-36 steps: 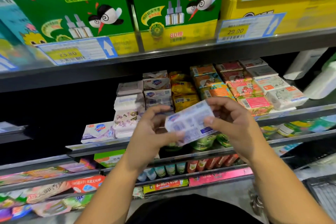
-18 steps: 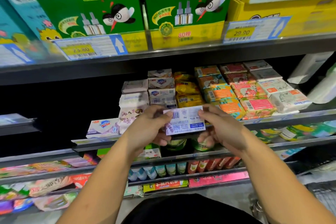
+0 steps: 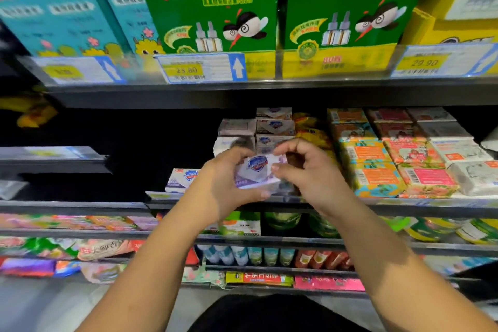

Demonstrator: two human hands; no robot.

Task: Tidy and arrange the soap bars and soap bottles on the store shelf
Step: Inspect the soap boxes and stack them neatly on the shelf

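A white and purple soap bar box (image 3: 256, 171) with a blue shield logo sits between both hands, just above the front edge of the soap shelf (image 3: 404, 203). My left hand (image 3: 221, 186) grips its left side and underside. My right hand (image 3: 301, 170) pinches its right end with curled fingers. Behind it are stacks of white boxed soap bars (image 3: 273, 127). A single white soap box (image 3: 183, 179) lies alone to the left. Orange, pink and white wrapped soap bars (image 3: 398, 159) fill the right of the shelf.
Green mosquito-liquid boxes (image 3: 215, 8) and teal boxes (image 3: 62, 13) stand on the shelf above, behind price tags (image 3: 202, 67). Lower shelves hold packets (image 3: 67, 248) and small bottles (image 3: 242, 255). The soap shelf's left part is dark.
The soap box has been turned from its barcode side to its logo side and moved forward toward the shelf. Both hands went with it.
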